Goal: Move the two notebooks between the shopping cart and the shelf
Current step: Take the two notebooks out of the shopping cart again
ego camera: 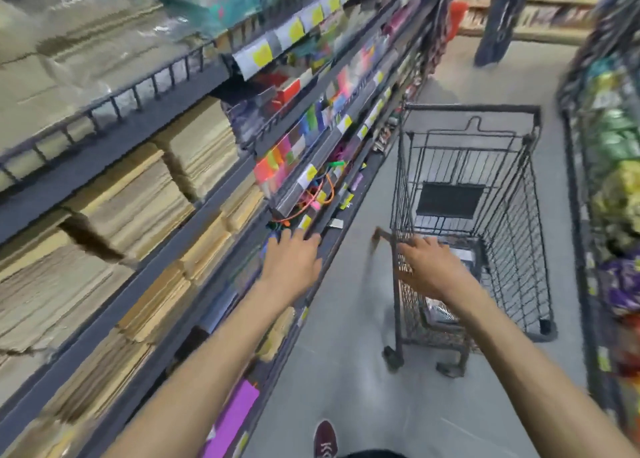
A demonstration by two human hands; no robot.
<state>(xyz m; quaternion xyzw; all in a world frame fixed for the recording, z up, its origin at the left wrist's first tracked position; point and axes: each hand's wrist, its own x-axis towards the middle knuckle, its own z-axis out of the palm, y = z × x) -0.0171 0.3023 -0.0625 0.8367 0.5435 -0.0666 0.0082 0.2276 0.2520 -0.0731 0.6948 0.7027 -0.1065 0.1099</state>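
A black wire shopping cart (467, 194) stands in the aisle, right of the shelf unit (221, 194). My right hand (426, 267) lies palm down over the cart's near rim, fingers spread, with nothing visible in it. Under it, inside the cart's near end, lies a pale, shiny flat item (438, 310), too blurred to tell if it is a notebook. My left hand (294, 260) reaches out flat and open over the front edge of a middle shelf, holding nothing. Stacks of tan notebooks or paper pads (138, 201) fill the shelves on the left.
Colourful stationery (304, 135) and yellow price tags line the shelves ahead of my left hand. A purple sheet (232, 419) sits low on the shelf. Another rack of packaged goods (616, 180) borders the aisle on the right. My dark red shoe (325, 437) is on the grey floor.
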